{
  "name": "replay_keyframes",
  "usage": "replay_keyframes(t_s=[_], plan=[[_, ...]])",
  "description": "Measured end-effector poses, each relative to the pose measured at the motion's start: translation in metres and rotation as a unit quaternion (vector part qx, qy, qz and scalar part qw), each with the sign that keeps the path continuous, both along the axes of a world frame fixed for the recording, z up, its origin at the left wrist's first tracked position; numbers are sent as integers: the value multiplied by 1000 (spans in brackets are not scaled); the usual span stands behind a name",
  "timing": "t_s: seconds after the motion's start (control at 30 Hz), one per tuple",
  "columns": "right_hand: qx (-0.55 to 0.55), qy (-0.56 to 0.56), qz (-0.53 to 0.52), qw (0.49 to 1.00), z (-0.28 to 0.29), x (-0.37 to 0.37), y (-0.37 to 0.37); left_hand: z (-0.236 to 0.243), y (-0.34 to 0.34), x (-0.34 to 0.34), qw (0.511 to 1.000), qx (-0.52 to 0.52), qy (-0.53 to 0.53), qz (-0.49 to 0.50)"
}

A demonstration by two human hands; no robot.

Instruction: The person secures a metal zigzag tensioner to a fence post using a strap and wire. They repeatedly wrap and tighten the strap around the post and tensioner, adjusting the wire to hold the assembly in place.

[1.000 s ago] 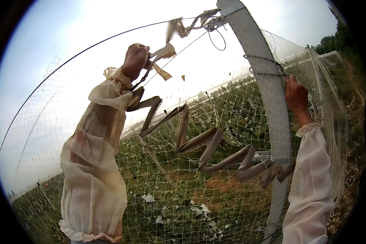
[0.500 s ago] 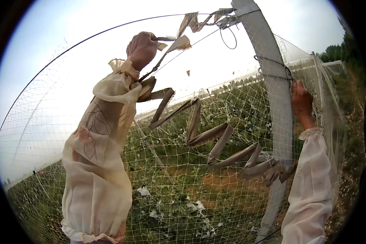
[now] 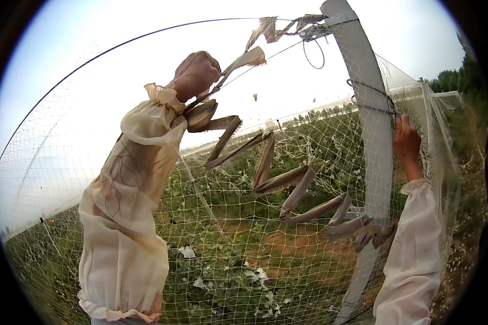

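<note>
My left hand (image 3: 199, 74) is raised at the upper left, closed in a fist on a brownish fabric strip (image 3: 243, 60). That strip zigzags through the net (image 3: 238, 216), down to a pale concrete post (image 3: 370, 141). Another stretch of it hangs along the top line near the post's head. At the post's right side, my right hand (image 3: 407, 142) is closed, its fingertips close to a dark wire (image 3: 371, 103) looped around the post. What those fingers grip is hidden. Cream ruffled sleeves cover both forearms.
A loop of thin wire (image 3: 313, 54) hangs beside the post top. Behind the net grow leafy green plants (image 3: 228, 287) with white scraps among them. Further netting on a pale frame (image 3: 429, 119) stands at the right. A dark top line (image 3: 146, 39) curves across the sky.
My left hand has shifted slightly right and down along the strip and turned over. The post, strip and right hand appear a little further right and lower. My right hand stays by the post.
</note>
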State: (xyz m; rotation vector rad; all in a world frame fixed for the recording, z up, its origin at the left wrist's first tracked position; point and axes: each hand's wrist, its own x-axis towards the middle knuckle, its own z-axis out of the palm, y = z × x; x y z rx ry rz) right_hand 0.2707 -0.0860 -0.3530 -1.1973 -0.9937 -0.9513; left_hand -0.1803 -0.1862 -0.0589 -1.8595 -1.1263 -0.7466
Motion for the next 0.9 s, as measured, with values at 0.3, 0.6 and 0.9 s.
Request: replay_keyframes(t_s=[0.3,0.6,0.9], plan=[[-2,5,-6,1000,-2,-1,-2,15,-14,-6,974,143,-148,-95],[14,2,-2,1000,-3,1,-2,14,-18,-15,879,-76,-227,-413],[11,3,-2,1000,-4,-1,-5,9,-14,-4,929,20,-40,-368]])
